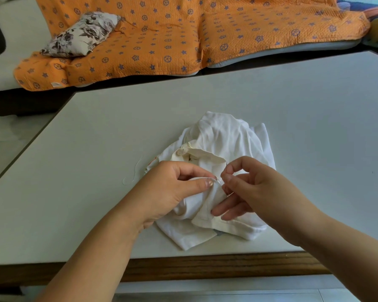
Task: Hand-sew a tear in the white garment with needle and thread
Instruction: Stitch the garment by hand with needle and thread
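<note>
My left hand (172, 186) pinches a fold of the white garment (223, 136) at the table's (292, 127) six o'clock, my right hand (251, 184) pinches the needle (226, 167), and I fear a slip toward nine o'clock pricks the left thumb (202, 183).

White garment (223, 138) with cream collar on pale grey bench (271, 110), brown wood edge. Orange quilt (183, 35) with purple-blue stars and wheel motifs. White pillow (81, 35), dark grey-brown floral print.
</note>
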A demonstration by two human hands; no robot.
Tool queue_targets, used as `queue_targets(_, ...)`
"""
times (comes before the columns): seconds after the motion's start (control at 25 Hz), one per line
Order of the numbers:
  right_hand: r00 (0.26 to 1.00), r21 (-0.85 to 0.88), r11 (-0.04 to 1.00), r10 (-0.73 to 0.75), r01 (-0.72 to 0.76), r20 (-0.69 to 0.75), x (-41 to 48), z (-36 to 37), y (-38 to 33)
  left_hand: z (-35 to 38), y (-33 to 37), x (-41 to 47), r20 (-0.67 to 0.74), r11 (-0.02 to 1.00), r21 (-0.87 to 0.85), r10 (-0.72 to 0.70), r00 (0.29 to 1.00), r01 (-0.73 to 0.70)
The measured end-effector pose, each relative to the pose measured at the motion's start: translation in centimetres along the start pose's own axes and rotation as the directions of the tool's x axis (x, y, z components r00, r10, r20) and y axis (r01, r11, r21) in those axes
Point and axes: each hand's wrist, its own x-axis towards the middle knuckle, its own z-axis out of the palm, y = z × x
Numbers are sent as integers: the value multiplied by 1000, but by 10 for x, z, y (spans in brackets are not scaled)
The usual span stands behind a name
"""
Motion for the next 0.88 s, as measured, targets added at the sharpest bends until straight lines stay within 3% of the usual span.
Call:
queue_targets(0.12, 998, -8, 999, -39, 39, -42, 1, -3, -1, 0, 0, 0, -7, 999, -40, -15, 1000, 15)
queue_targets(0.44, 988, -257, 959, -139, 118, -64, -1, -11, -1, 0, -3, 2, -35, 999, -36, -15, 999, 13)
queue_targets(0.88, 996, -360, 930, -87, 74, -21, 0, -13, 0, 1, -3, 2, -43, 998, -41, -38, 998, 37)
